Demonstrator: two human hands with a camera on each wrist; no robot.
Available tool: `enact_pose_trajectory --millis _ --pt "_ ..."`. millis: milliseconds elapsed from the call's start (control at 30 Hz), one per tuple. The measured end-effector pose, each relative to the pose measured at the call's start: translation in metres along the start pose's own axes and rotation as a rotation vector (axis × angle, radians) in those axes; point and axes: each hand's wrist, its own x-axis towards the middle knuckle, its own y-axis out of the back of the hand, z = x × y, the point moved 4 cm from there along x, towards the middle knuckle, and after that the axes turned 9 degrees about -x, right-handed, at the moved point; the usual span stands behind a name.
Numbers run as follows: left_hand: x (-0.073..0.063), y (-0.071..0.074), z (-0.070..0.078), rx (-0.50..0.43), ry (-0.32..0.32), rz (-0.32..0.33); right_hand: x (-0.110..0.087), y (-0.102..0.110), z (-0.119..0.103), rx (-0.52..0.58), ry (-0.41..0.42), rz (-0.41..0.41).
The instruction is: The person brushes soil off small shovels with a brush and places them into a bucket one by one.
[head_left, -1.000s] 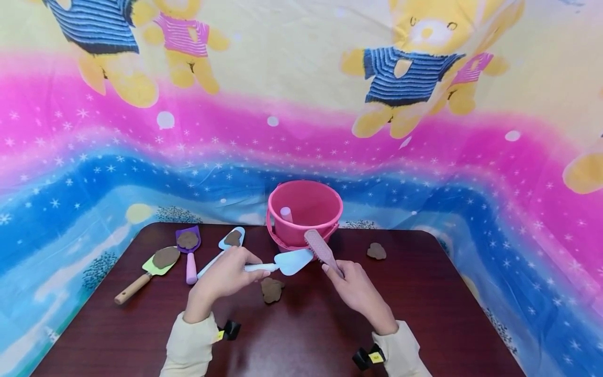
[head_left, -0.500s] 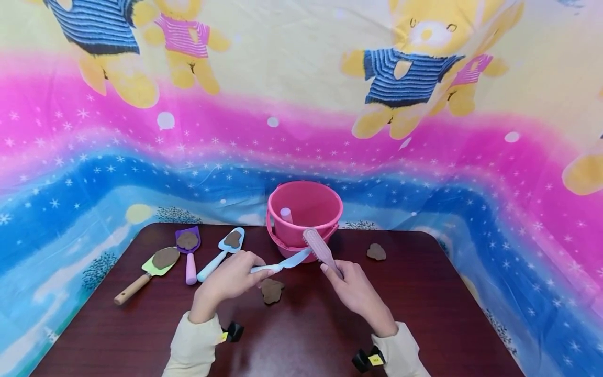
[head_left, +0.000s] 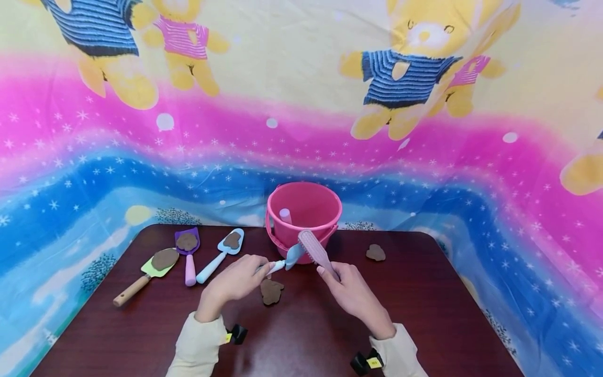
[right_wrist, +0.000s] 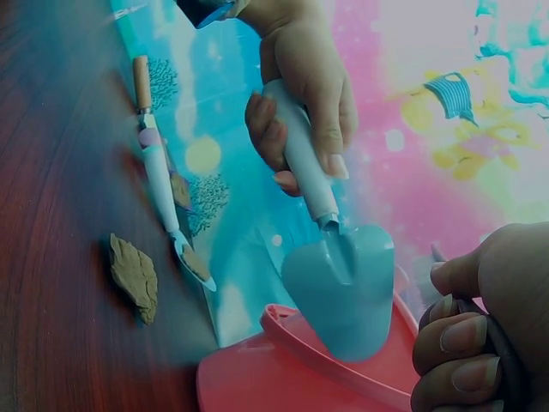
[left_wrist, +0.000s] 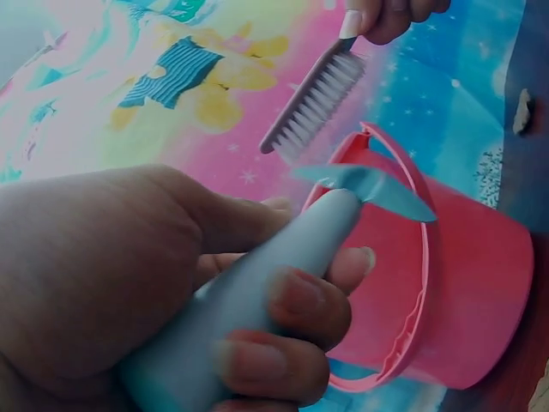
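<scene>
My left hand [head_left: 237,277] grips the white handle of a light blue trowel [right_wrist: 347,296]. The trowel's blade is raised in front of the pink bucket [head_left: 313,207], turned onto its edge in the head view. In my right hand [head_left: 355,290] is a mauve brush [head_left: 313,247], its white bristles [left_wrist: 322,101] facing the trowel. Brush head and blade overlap in the head view; the left wrist view shows a gap between them. A flat brown lump [head_left: 271,293] lies on the table below the left hand. The right palm is hidden.
On the left lie a green trowel [head_left: 132,291] with a wooden handle, a purple shovel [head_left: 190,269] and another light blue trowel [head_left: 212,267], each bearing a brown lump. A pale pink handle [head_left: 285,214] stands inside the bucket. One more lump [head_left: 375,252] lies at right.
The trowel's blade has turned from flat to edge-on, and my left hand has shifted slightly right. The brush has moved a little to the left over the blade.
</scene>
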Motion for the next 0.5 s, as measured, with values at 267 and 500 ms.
enact_pose_trajectory --millis 267,500 --pt "0.0047 -0.004 -0.0042 -0.094 -0.026 -0.003 -0.0007 -0.0039 -0.0022 -0.008 0.004 -0.022" --pt "0.0066 -0.005 -0.0061 -0.099 -0.076 0.019 -0.0011 -0.0075 -0.0049 -0.015 0.035 -0.033"
